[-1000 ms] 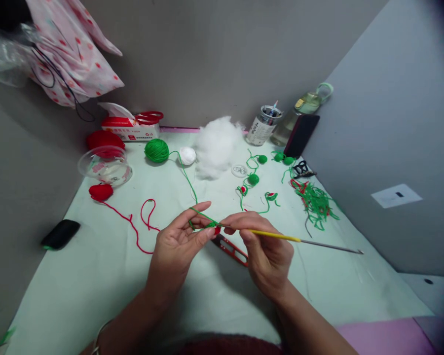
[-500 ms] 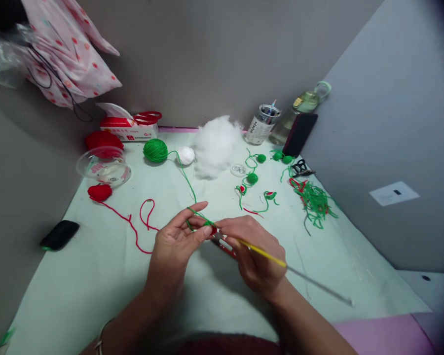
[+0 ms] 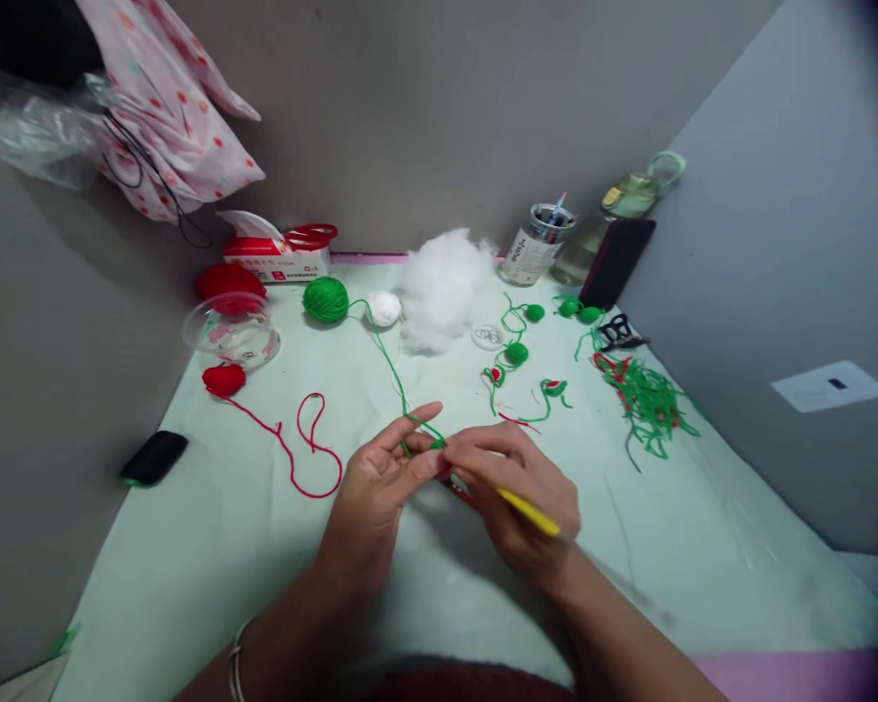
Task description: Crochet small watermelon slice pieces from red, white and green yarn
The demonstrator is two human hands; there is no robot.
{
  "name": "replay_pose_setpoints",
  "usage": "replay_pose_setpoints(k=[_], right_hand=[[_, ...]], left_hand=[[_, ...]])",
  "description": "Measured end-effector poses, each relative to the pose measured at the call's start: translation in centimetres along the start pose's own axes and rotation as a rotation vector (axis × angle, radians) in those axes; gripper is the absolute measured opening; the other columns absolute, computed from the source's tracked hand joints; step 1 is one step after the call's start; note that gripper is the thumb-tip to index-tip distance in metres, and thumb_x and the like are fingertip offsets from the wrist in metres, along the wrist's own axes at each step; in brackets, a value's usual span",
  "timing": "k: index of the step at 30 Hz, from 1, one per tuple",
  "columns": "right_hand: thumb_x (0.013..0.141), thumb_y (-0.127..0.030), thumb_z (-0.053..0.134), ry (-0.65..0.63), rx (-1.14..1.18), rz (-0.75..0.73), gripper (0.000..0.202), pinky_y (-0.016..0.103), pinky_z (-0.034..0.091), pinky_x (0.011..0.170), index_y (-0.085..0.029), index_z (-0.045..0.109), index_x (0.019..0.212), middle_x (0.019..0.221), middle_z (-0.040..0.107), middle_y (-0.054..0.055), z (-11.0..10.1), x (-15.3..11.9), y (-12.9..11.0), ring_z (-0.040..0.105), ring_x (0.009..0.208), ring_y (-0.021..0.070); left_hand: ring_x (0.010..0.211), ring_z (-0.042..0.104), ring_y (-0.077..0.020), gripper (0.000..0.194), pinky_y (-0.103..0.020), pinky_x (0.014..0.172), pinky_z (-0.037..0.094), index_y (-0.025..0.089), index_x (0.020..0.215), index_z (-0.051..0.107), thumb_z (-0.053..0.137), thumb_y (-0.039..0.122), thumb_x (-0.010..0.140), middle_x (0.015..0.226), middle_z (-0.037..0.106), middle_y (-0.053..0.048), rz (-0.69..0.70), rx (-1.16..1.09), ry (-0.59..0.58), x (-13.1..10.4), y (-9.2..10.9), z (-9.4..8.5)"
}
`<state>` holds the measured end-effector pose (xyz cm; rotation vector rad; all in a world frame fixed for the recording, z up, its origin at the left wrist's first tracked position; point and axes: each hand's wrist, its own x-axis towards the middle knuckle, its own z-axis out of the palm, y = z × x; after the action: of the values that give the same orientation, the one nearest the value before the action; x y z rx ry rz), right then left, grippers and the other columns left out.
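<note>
My left hand (image 3: 380, 478) pinches a small green crochet piece (image 3: 437, 445) between thumb and fingers. Green yarn (image 3: 391, 366) runs over its raised index finger, back to a green yarn ball (image 3: 326, 299). My right hand (image 3: 523, 492) is closed around a yellow-handled crochet hook (image 3: 531, 512), whose tip meets the piece but is hidden by the fingers. The hook's rear end is smeared by motion. Beneath the hands, a red-edged tool (image 3: 462, 492) lies on the cloth, mostly covered.
Left stand red yarn (image 3: 224, 380), a clear plastic tub (image 3: 245, 341) and a tissue box (image 3: 278, 261) with red scissors (image 3: 311, 236). White stuffing (image 3: 446, 291) sits at the back. To the right are small green balls (image 3: 516, 354), yarn scraps (image 3: 648, 400), a pen can (image 3: 538, 246) and a phone (image 3: 618, 263).
The whole scene has shifted right as my head turned slightly left. The hook's angle has changed a little in my right hand. Red on the piece is now hidden.
</note>
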<state>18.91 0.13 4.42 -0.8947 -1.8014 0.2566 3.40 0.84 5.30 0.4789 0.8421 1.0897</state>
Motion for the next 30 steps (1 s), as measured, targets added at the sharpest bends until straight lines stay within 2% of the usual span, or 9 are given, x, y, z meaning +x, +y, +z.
replay_pose_setpoints(k=[3, 5, 8, 13, 15, 18, 23, 26, 30], right_hand=[[0.094, -0.006, 0.066, 0.028, -0.253, -0.147, 0.030, 0.031, 0.062, 0.072, -0.022, 0.076, 0.118, 0.095, 0.074, 0.008, 0.3, -0.5, 0.0, 0.071, 0.085, 0.0190], [0.095, -0.008, 0.066, 0.042, -0.255, -0.161, 0.029, 0.031, 0.062, 0.073, -0.022, 0.076, 0.118, 0.096, 0.074, 0.007, 0.2, -0.5, -0.2, 0.072, 0.086, 0.0190], [0.098, -0.010, 0.062, 0.061, -0.015, 0.014, 0.026, 0.031, 0.061, 0.072, -0.024, 0.077, 0.114, 0.096, 0.076, 0.006, -0.3, 0.1, -0.6, 0.072, 0.085, 0.0184], [0.101, -0.021, 0.061, 0.148, 0.500, 0.405, 0.019, 0.032, 0.058, 0.066, -0.026, 0.079, 0.102, 0.084, 0.074, 0.002, -0.6, 0.8, -0.5, 0.068, 0.073, 0.0167], [0.101, -0.025, 0.064, 0.119, 0.560, 0.453, 0.017, 0.032, 0.058, 0.068, -0.026, 0.080, 0.099, 0.088, 0.075, 0.003, -0.4, 0.9, -0.4, 0.069, 0.076, 0.0170], [0.100, -0.025, 0.066, 0.092, 0.515, 0.472, 0.015, 0.031, 0.058, 0.075, -0.026, 0.081, 0.098, 0.092, 0.077, 0.004, -0.1, 0.8, -0.2, 0.071, 0.087, 0.0178], [0.100, -0.027, 0.067, 0.080, 0.609, 0.492, 0.015, 0.028, 0.058, 0.067, -0.027, 0.081, 0.100, 0.091, 0.076, 0.003, 0.0, 0.7, -0.1, 0.069, 0.077, 0.0145], [0.099, -0.030, 0.068, 0.085, 0.704, 0.520, 0.014, 0.028, 0.059, 0.067, -0.025, 0.081, 0.099, 0.091, 0.075, 0.003, -0.2, 0.8, 0.2, 0.070, 0.073, 0.0141], [0.097, -0.034, 0.070, 0.142, 0.845, 0.658, 0.016, 0.025, 0.060, 0.061, -0.022, 0.078, 0.088, 0.082, 0.071, 0.001, -0.6, 1.4, 0.7, 0.066, 0.061, 0.0110]], left_hand=[[0.076, 0.062, -0.0101, 0.053, -0.023, 0.080, 0.051, 0.022, 0.129, 0.072, 0.087, 0.021, 0.079, 0.080, 0.067, 0.003, -0.028, -0.042, -0.029, -0.4, -0.1, 0.3], [0.077, 0.063, -0.0110, 0.055, -0.024, 0.082, 0.052, 0.019, 0.131, 0.070, 0.087, 0.022, 0.079, 0.080, 0.067, 0.002, -0.081, -0.087, -0.046, -0.5, 0.2, 0.2], [0.075, 0.062, -0.0111, 0.055, -0.024, 0.080, 0.053, 0.015, 0.129, 0.072, 0.087, 0.020, 0.077, 0.080, 0.068, 0.001, -0.118, -0.095, -0.053, -0.3, 0.8, -0.2], [0.072, 0.062, -0.0101, 0.049, -0.023, 0.078, 0.050, 0.018, 0.122, 0.077, 0.088, 0.020, 0.075, 0.078, 0.066, 0.002, -0.040, -0.019, -0.031, -0.2, 1.5, -0.6], [0.076, 0.062, -0.0114, 0.048, -0.025, 0.080, 0.050, 0.019, 0.123, 0.077, 0.087, 0.022, 0.076, 0.083, 0.069, 0.001, -0.049, 0.019, -0.058, -0.4, 1.3, -0.4], [0.085, 0.065, -0.0145, 0.051, -0.029, 0.087, 0.050, 0.021, 0.126, 0.074, 0.086, 0.022, 0.077, 0.094, 0.072, -0.002, -0.047, 0.051, -0.079, -0.6, 1.0, 0.1], [0.092, 0.068, -0.0151, 0.066, -0.030, 0.096, 0.049, 0.024, 0.140, 0.064, 0.087, 0.020, 0.078, 0.095, 0.072, 0.000, -0.040, 0.009, -0.087, -0.5, 1.0, 0.4], [0.087, 0.066, -0.0136, 0.068, -0.029, 0.094, 0.048, 0.023, 0.144, 0.062, 0.085, 0.020, 0.080, 0.092, 0.072, 0.000, -0.106, -0.022, -0.122, -0.3, 1.2, 0.0], [0.079, 0.060, -0.0113, 0.056, -0.024, 0.081, 0.048, 0.019, 0.135, 0.071, 0.084, 0.021, 0.080, 0.091, 0.070, -0.003, -0.205, -0.047, -0.211, -0.1, 1.5, -0.6]])
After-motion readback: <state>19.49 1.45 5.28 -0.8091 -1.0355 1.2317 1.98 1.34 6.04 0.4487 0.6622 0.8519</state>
